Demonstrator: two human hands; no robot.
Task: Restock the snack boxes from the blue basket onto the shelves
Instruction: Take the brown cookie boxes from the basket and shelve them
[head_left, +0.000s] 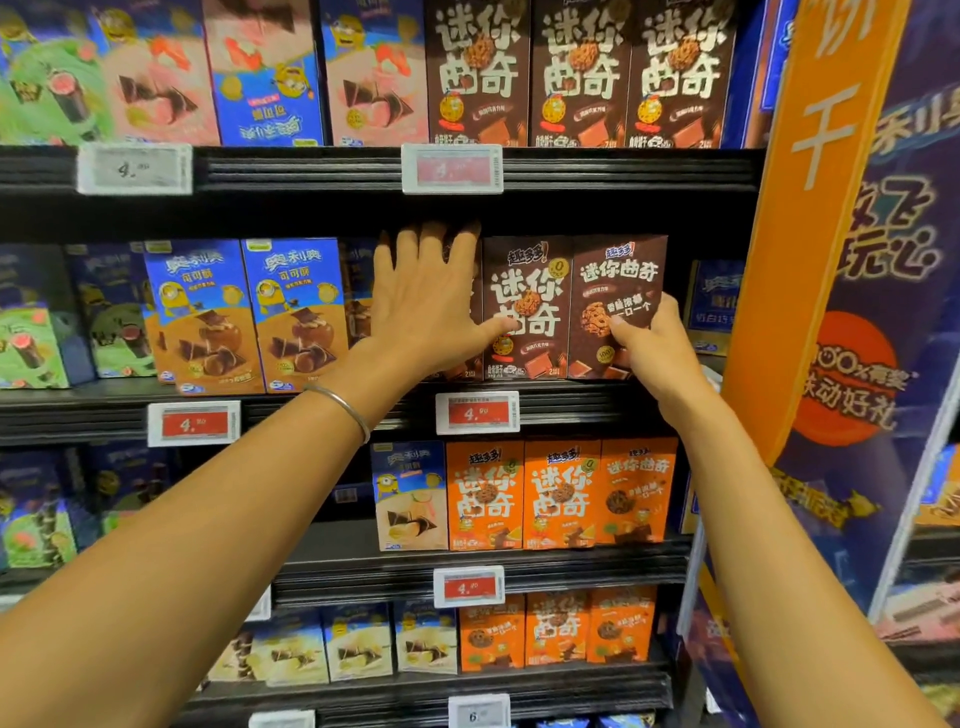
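Head view, centre of frame: left hand (426, 301) laid flat against brown boxes mostly hidden behind it on the middle shelf (332, 410), fingers straight and spread, thumb stretched to the right and touching the lower front of the front-facing brown box (524, 291). Silver bangle (340, 402) round the left wrist.

Just right of centre: right hand (649, 343) clamped on the turned brown box (618, 280), thumb pressed on its visible face, fingers curled round its right edge. Turned brown box upright, bottom edge down at shelf level, left side touching the front-facing brown box, printed panel different from its neighbour's.

Left of the left hand, same shelf: two blue boxes (296, 312) standing side by side; green and dark packs farther left, blurred. On the shelf lip below the brown boxes: red price tag (478, 413).

Upper part of frame: three tall brown boxes (576, 73) in a row on the top shelf, pink and blue packs to their left.

Lower centre: orange boxes (561, 493) in a row on the next shelf down, more of the same on the shelf beneath.

Right side of frame: orange banner (810, 208) with white characters, slanting down beside the shelving.
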